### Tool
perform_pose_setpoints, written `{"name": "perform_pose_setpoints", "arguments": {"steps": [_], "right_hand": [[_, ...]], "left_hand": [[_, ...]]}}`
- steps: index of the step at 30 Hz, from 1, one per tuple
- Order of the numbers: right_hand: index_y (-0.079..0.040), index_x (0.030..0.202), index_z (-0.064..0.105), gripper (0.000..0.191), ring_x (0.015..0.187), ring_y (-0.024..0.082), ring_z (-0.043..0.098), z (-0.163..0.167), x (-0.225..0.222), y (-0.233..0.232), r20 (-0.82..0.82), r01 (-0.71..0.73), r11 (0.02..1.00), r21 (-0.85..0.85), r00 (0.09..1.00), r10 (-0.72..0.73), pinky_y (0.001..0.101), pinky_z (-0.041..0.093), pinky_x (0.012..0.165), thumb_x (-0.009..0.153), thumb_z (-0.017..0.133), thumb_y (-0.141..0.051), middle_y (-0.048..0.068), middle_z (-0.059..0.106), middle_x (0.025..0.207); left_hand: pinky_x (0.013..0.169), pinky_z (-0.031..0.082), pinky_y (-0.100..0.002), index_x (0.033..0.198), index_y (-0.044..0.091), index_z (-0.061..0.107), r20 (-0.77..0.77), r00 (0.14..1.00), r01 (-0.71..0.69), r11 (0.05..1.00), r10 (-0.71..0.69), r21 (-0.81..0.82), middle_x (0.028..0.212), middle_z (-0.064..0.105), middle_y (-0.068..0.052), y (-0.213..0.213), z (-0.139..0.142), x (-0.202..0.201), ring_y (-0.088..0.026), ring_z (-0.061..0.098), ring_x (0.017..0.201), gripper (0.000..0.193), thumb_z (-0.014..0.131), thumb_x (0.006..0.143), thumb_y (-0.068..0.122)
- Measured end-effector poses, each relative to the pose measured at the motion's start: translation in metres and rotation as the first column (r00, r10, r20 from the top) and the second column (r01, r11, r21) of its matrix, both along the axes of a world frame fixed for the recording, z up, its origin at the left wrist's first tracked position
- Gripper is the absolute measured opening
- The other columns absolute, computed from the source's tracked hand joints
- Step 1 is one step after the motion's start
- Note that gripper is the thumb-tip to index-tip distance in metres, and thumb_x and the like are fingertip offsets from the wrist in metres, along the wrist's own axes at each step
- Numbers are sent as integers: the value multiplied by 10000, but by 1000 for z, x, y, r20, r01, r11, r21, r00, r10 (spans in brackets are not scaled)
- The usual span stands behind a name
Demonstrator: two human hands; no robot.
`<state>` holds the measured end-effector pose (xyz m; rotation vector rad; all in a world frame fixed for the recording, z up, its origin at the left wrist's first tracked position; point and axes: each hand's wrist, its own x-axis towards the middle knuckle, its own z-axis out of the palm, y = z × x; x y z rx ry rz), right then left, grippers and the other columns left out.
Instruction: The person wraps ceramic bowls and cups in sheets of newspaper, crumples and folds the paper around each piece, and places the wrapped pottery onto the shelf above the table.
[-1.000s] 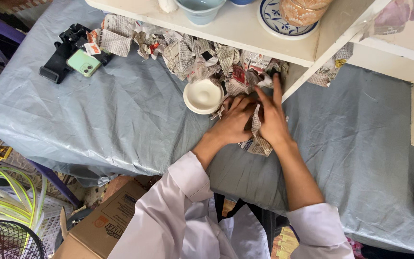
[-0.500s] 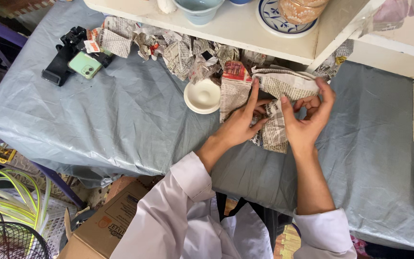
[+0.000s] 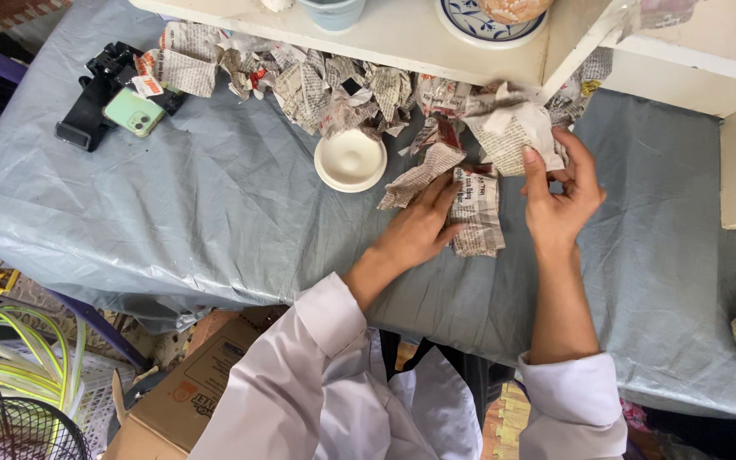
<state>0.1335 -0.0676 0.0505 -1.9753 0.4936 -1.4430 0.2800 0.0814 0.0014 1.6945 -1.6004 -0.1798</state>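
My left hand (image 3: 420,228) lies flat on a crumpled strip of newspaper (image 3: 476,209) on the grey table cover (image 3: 215,221), fingers pressing its left edge. My right hand (image 3: 560,192) is raised a little to the right and pinches a separate crumpled newspaper sheet (image 3: 513,132) between thumb and fingers. A small white bowl (image 3: 350,159) stands on the cover just left of my left hand. Both arms wear white sleeves.
Several crumpled newspaper wads (image 3: 317,81) line the back under a white shelf (image 3: 402,34) holding a patterned plate (image 3: 491,21) and a cup. A green phone (image 3: 135,112) on a black holder sits far left. A cardboard box (image 3: 206,383) stands below the table's front edge.
The paper bundle my hands held together has come apart: my left hand has lowered onto one strip on the table, my right hand has lifted another sheet up and to the right.
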Motion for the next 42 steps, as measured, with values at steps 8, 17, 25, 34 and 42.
{"name": "perform_pose_setpoints", "arguments": {"steps": [8,17,25,34,42], "right_hand": [[10,1302,603,218,639,84,660,-14,-7,-4,-13,-113,978,178,993,117,232,501,532,1133,726,-54,86,711,823],[11,1001,707,136,1076,207,641,-2,-13,6,-59,78,978,-195,994,-91,342,527,853,1050,807,-67,153,678,1165],[28,1072,723,91,1039,292,588,-1,-20,24,77,285,862,-420,957,-279,396,464,921,1031,791,-17,120,645,1044],[18,1095,702,95,832,160,595,-2,-34,10,267,367,930,-37,900,-344,324,466,723,1021,706,-40,102,696,964],[-12,1115,800,129,954,239,619,37,-40,46,27,252,826,-504,961,-276,350,487,777,989,815,15,92,629,1062]], "left_hand": [[1172,426,-499,1600,13,280,-5,997,76,995,-76,68,1524,429,-305,67,11,-28,-482,483,1401,732,619,965,146],[1009,559,-465,1304,9,484,-137,975,-155,978,174,141,1518,465,-274,66,3,-28,-450,581,1279,459,701,927,156],[1084,226,-801,1474,231,569,238,967,-100,994,89,34,1502,405,-278,56,-7,-79,-511,337,1420,544,648,946,336],[1071,136,-871,1184,188,736,190,980,34,992,-57,122,1525,448,-211,97,7,-61,-500,300,1475,300,629,963,360],[1106,165,-866,1006,71,747,231,973,-32,981,-14,192,1253,613,-184,116,21,-48,-436,434,1425,356,636,1000,409]]}}
